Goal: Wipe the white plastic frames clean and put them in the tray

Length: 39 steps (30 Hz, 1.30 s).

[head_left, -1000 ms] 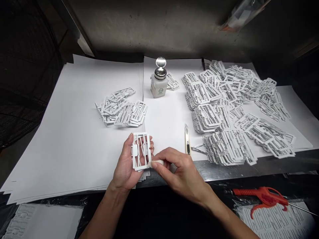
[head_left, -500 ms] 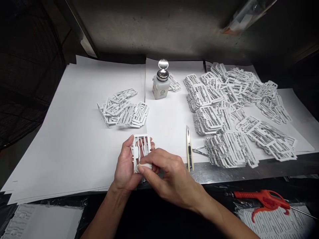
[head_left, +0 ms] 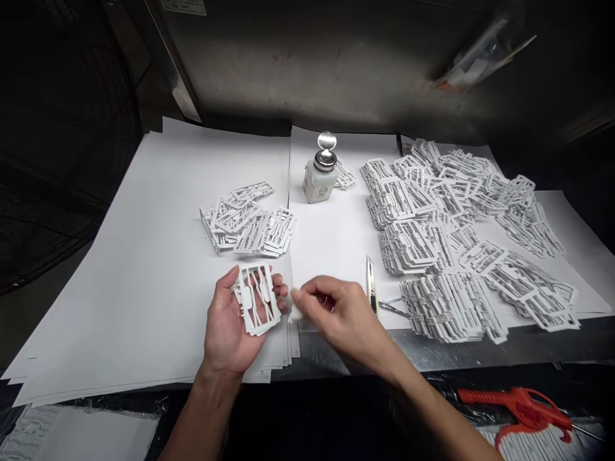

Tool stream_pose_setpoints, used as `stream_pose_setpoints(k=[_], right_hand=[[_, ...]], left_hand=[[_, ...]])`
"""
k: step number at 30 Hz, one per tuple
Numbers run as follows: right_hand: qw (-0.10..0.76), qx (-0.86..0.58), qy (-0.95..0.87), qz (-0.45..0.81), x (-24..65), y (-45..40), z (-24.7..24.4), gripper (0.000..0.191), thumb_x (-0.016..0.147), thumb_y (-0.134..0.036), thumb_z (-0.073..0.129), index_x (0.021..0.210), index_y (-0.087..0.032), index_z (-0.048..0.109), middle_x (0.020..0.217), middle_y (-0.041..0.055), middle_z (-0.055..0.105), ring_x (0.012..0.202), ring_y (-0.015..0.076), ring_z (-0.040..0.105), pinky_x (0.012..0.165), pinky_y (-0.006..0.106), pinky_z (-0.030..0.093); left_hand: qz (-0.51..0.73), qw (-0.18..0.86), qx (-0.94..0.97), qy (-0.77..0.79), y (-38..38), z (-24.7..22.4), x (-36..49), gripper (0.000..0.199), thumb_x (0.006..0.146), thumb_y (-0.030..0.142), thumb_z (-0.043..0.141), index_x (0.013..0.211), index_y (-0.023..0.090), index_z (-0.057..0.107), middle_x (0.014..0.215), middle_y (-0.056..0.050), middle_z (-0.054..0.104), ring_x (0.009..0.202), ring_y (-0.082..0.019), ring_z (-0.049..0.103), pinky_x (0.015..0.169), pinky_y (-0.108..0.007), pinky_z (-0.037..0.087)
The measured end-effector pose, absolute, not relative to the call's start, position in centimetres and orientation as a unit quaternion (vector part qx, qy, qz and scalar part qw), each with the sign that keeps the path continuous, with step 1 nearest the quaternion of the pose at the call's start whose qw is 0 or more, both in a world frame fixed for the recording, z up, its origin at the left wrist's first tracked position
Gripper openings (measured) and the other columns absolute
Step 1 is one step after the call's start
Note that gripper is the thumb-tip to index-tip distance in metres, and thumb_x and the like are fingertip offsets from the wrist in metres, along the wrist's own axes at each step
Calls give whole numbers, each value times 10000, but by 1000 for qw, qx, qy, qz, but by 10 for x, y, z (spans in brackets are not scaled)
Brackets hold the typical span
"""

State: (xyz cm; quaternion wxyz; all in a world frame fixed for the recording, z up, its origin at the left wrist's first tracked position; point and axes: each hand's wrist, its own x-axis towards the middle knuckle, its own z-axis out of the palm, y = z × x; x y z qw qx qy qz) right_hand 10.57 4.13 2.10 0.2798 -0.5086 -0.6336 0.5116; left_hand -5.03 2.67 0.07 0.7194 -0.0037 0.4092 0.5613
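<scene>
My left hand (head_left: 229,330) cradles a white plastic frame (head_left: 259,301) with thin shaped bars inside it, fingers curled behind; another frame seems to lie beneath it. To its right, my right hand (head_left: 336,314) is closed in a pinch, apart from the frame. A small white wad (head_left: 296,312), blurred, shows below its fingertips. Ahead of my left hand lies a loose pile of similar frames (head_left: 250,221). A utility knife (head_left: 371,285) and metal tweezers-like tool (head_left: 394,308) rest just beyond my right hand.
Large stacks of white frames (head_left: 442,301) cover the right side. A pump bottle (head_left: 320,179) with its lid raised stands at the back middle. White paper sheets (head_left: 144,256) cover the metal bench. A red air blow gun (head_left: 523,410) lies at lower right.
My right hand has pulled away from the frame to the right, with the white wad. My left hand has shifted slightly left, holding the frame. The view has tilted a little.
</scene>
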Motion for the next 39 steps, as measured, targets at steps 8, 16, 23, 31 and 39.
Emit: stream_pose_setpoints(k=[8, 16, 23, 31, 39], right_hand=[[254, -504, -517, 643, 55, 96, -11, 316, 812, -426, 598, 703, -131, 625, 542, -11, 533, 452, 87, 423, 411, 185, 294], [264, -519, -443, 682, 40, 96, -17, 299, 787, -383, 599, 617, -155, 509, 479, -30, 496, 363, 57, 341, 343, 167, 233], [279, -519, -433, 682, 70, 80, -19, 328, 783, -410, 620, 620, -136, 546, 497, -16, 520, 368, 54, 336, 353, 173, 216], [304, -516, -424, 680, 84, 63, -8, 360, 814, -441, 607, 635, -138, 530, 512, -27, 495, 397, 62, 331, 373, 184, 204], [276, -563, -441, 643, 115, 34, -12, 438, 817, -494, 607, 574, -145, 502, 482, -45, 403, 428, 75, 328, 403, 194, 232]], left_hand=[[623, 612, 16, 488, 40, -7, -79, 263, 687, 95, 619, 949, 107, 645, 745, -39, 616, 688, -128, 596, 628, -246, 526], [621, 502, 97, 594, 37, -11, -96, 349, 631, 157, 707, 970, 157, 625, 797, -21, 628, 684, -121, 602, 665, -254, 525], [449, 297, 378, 754, 120, -12, -168, 381, 642, 440, 697, 883, 156, 615, 766, -24, 584, 681, -157, 534, 604, -276, 444], [316, 341, 507, 726, 149, -11, -149, 354, 568, 435, 725, 793, 187, 611, 698, -20, 614, 613, -162, 526, 557, -266, 372], [275, 277, 506, 769, 97, -13, -127, 356, 658, 522, 629, 861, 231, 594, 786, -15, 640, 707, -206, 577, 608, -297, 402]])
